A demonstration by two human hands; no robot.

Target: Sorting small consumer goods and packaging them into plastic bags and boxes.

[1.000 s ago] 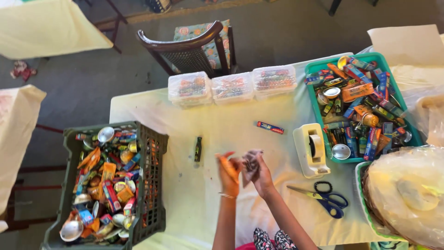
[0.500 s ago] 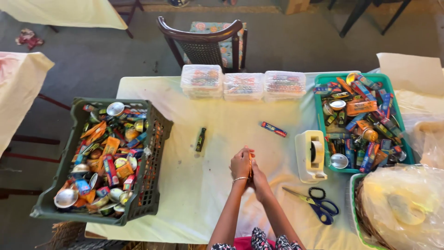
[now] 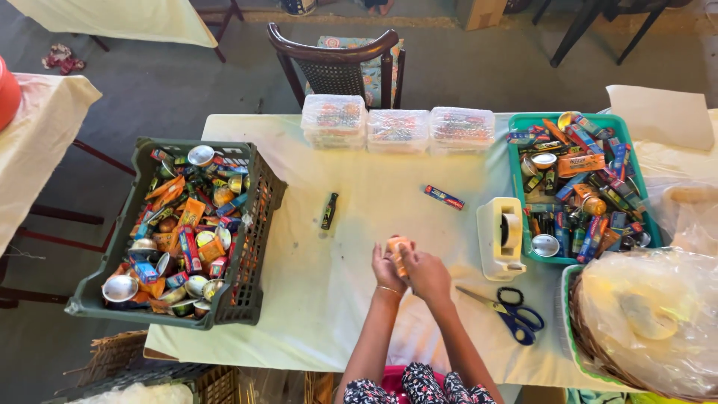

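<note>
- A table (image 3: 314,299) under a pale yellow cloth stands on a grey floor, with a dark wooden chair (image 3: 336,63) at its far side.
- The left hand (image 3: 385,271) and right hand (image 3: 426,275) meet near the table's front edge, fingers curled shut around a small orange packet (image 3: 397,247) held between them.
- A dark crate (image 3: 250,247) of tins and packets sits to the left; a tape dispenser (image 3: 501,238) and blue scissors (image 3: 516,318) lie to the right.

We see matt pale cloth on the table (image 3: 336,299), shiny metal tins in the dark plastic crate (image 3: 247,284) at left, clear glossy plastic boxes (image 3: 398,129) top centre, crinkled plastic film over a wicker basket (image 3: 591,337) lower right.
</note>
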